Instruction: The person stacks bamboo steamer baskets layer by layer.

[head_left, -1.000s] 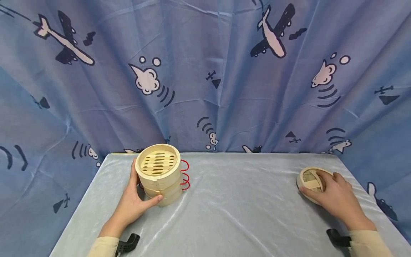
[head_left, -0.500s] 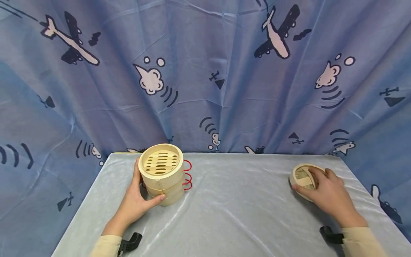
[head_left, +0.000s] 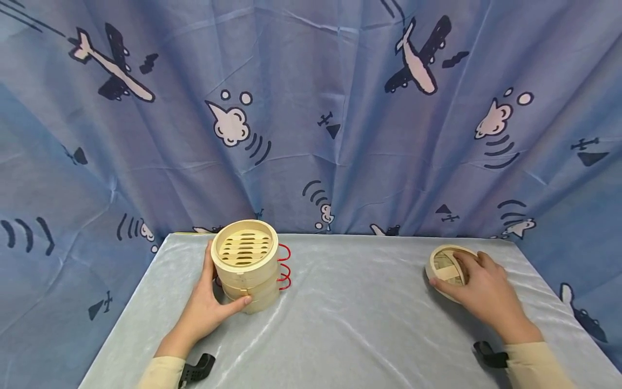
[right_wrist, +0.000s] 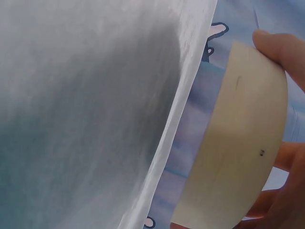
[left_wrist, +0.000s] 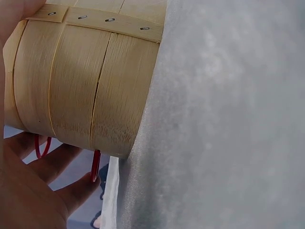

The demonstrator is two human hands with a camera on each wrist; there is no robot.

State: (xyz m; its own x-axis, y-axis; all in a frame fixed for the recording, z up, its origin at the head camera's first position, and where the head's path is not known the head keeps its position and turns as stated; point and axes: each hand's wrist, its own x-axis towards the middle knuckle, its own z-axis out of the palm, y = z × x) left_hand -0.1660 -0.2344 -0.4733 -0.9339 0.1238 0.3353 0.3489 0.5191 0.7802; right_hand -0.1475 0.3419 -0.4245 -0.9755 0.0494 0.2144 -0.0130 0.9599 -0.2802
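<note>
On the left of the table stands a bamboo steamer [head_left: 250,281], a stack of round baskets with a slatted inside [head_left: 244,248] showing at the top. Red loops [head_left: 285,270] stick out on its right side. My left hand [head_left: 201,310] grips the stack from the left, thumb on the near side and fingers round the far side, as the left wrist view also shows. Over the right of the table my right hand [head_left: 491,294] holds the woven bamboo lid [head_left: 446,272] by its rim, slightly tilted. In the right wrist view the lid's pale side wall [right_wrist: 233,143] appears raised off the cloth.
A grey-white cloth [head_left: 350,324] covers the table. Behind it and at both sides hangs a blue curtain [head_left: 340,108] printed with planes. Black wrist straps [head_left: 489,355] sit on both arms.
My right hand has carried the lid to the left, toward the stack. My left hand keeps its grip on the steamer, which stays in place; the head view has shifted slightly.
</note>
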